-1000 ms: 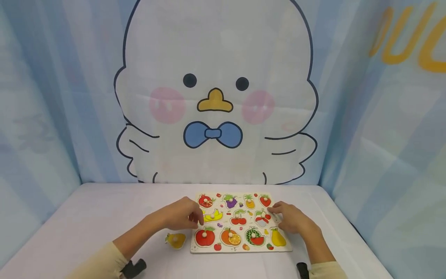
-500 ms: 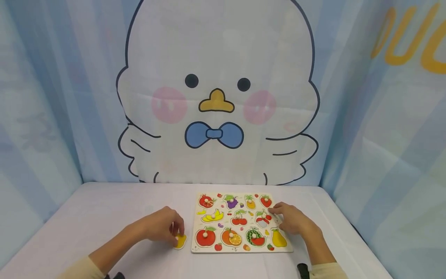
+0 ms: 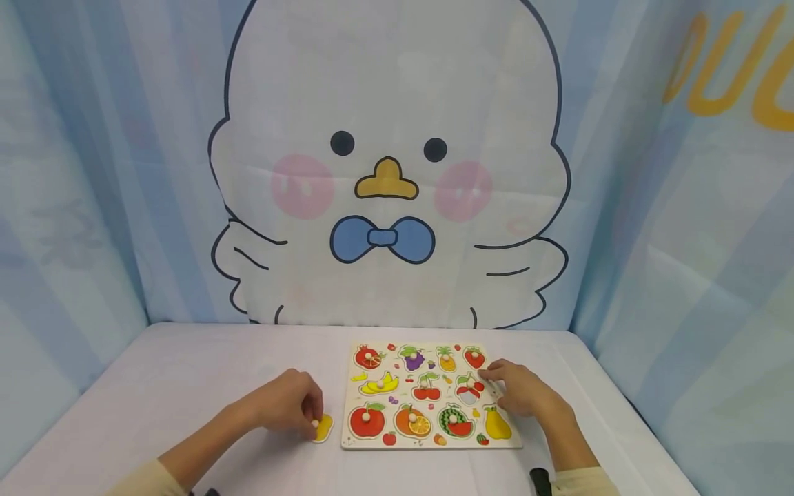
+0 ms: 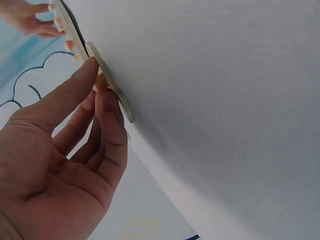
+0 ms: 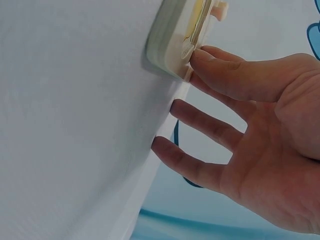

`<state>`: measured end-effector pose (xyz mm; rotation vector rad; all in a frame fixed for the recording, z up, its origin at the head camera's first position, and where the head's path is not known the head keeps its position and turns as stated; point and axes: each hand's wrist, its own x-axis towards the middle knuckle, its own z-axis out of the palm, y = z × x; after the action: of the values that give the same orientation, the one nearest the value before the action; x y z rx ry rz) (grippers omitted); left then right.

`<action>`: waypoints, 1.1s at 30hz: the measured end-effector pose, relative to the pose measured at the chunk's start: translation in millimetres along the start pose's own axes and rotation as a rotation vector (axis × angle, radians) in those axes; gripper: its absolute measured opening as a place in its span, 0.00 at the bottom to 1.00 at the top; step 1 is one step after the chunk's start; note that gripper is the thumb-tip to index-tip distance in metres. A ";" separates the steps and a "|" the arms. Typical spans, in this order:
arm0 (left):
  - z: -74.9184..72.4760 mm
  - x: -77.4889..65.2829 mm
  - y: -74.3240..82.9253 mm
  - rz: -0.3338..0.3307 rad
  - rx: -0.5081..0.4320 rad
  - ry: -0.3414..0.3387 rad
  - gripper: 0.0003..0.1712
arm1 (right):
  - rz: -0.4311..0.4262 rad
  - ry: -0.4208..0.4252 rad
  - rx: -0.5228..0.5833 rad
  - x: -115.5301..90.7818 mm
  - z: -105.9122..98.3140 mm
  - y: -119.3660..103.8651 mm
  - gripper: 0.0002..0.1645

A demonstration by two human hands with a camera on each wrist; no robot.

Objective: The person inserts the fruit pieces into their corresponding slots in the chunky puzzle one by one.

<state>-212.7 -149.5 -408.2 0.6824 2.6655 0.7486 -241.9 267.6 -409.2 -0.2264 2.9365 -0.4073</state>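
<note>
My left hand (image 3: 287, 403) is at the left of the fruit puzzle board (image 3: 434, 448). Its thumb and index finger pinch the pale knob of a yellow pear puzzle piece (image 3: 324, 428). In the left wrist view the pear piece (image 4: 111, 82) shows edge-on, close to the tabletop, and its top is partly hidden by the fingers. My right hand (image 3: 520, 388) rests at the board's right edge. There the thumb (image 5: 220, 70) lies on the board's corner (image 5: 172, 55) with the other fingers extended. A yellow pear picture (image 3: 497, 423) at the board's lower right shows no knob.
Knobbed fruit pieces fill much of the board, among them an apple (image 3: 367, 421), an orange (image 3: 411, 421) and bananas (image 3: 380, 384). The white tabletop (image 3: 236, 351) ends at a cartoon-printed backdrop (image 3: 384, 289), with blue striped curtains on both sides.
My left hand has moved left and down from the board's left edge to the pear piece and taken its knob. The right hand has stayed on the board's edge.
</note>
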 end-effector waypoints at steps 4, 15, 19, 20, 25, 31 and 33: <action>0.7 0.8 -2.5 -0.009 -0.026 0.005 0.10 | 0.006 -0.004 0.003 1.1 1.4 1.5 0.32; -6.0 2.1 -4.2 0.024 -0.025 -0.017 0.10 | -0.005 0.001 0.008 0.6 1.8 1.5 0.32; -11.1 6.2 -3.1 0.065 0.007 -0.020 0.10 | -0.012 0.005 0.002 0.6 0.8 0.9 0.32; -11.8 8.0 -2.5 0.072 0.009 -0.023 0.10 | -0.012 0.004 0.002 0.4 0.5 0.8 0.32; -12.1 19.4 2.6 0.100 0.017 -0.034 0.09 | 0.004 -0.002 0.008 -0.8 -1.0 -0.2 0.32; -8.3 36.8 13.8 0.129 0.036 -0.053 0.08 | -0.004 -0.008 0.008 -0.9 -1.6 -0.2 0.31; -6.9 43.0 18.5 0.153 0.046 -0.058 0.07 | -0.002 -0.013 0.012 -0.7 -1.2 0.5 0.32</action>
<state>-245.0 -116.3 -398.5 0.9147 2.6078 0.6965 -241.5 268.5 -408.1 -0.2296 2.9206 -0.4223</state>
